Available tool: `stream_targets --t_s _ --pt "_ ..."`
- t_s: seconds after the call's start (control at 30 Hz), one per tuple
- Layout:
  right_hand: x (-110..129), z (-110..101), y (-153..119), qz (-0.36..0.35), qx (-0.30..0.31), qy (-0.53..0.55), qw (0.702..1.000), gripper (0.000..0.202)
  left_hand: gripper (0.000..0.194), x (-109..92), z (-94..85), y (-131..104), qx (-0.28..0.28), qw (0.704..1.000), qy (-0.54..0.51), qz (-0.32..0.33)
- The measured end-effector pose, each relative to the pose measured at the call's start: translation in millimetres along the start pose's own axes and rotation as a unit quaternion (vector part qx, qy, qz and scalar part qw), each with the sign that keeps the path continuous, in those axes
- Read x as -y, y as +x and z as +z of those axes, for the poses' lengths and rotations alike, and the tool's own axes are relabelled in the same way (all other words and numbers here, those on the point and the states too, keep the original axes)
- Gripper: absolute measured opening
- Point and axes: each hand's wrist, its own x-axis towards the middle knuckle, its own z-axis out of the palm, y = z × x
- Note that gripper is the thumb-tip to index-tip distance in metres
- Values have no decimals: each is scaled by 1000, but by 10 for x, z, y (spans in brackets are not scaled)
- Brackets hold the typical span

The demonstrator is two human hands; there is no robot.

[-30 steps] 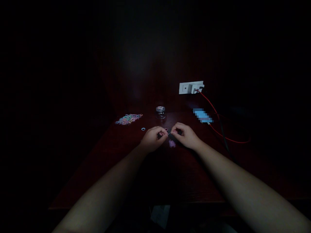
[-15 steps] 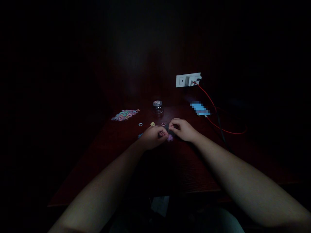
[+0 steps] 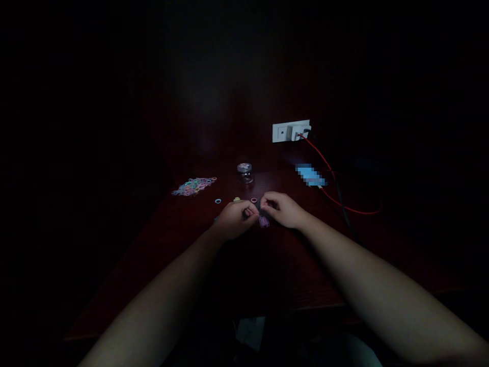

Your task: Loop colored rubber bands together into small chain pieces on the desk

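Observation:
My left hand (image 3: pixel 239 219) is closed in a pinch beside a small bunch of purple bands (image 3: pixel 264 221) on the dark red table (image 3: pixel 183 265). Close to its right, my right hand (image 3: pixel 280 208) is closed too, fingertips together just above the same bunch. Whatever sits between the fingers of either hand is too small and dim to make out. Just beyond the hands lie a blue ring (image 3: pixel 217 201), a yellow band bundle (image 3: pixel 237 199) and a pink ring (image 3: pixel 254 200). Something blue is mostly hidden behind my left hand.
A heap of multicoloured bands (image 3: pixel 194 186) lies at the back left. Near the wall stands a clear lidded jar (image 3: pixel 245 173). At the right is a phone with a blurred screen (image 3: pixel 310 175), its red cable (image 3: pixel 324 160) running to a wall socket (image 3: pixel 280 132).
The whole view has shifted, so things on the table appear slightly lower and further left. My hands have come slightly closer together, both still pinched.

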Motion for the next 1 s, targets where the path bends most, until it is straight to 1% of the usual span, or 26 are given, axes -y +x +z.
stream_targets --t_s 0.1,0.27,0.37,0.47,0.6,0.77,0.83,1.0 --pt "26 12 -6 17 23 38 999 9 7 12 7 3 -13 1000 7 2" --pt "33 19 -10 20 21 47 998 9 5 15 13 3 -9 1000 10 8" --pt "25 18 -10 17 17 32 999 9 5 -1 9 0 -1 1000 7 5" --pt "15 10 -8 -2 13 8 1000 9 5 -17 3 -5 2 1000 8 8" --pt "-24 -13 -7 -23 31 -22 999 11 6 -4 -5 -8 8 1000 7 11" --pt "-135 -28 -3 -30 51 -51 997 11 7 62 -6 4 -24 1000 17 7" --pt "-177 -24 1 -33 53 -54 997 11 8 77 -5 10 -28 999 18 2" --pt "-200 -13 9 -38 57 -61 996 10 10 52 -11 15 0 1000 20 2"
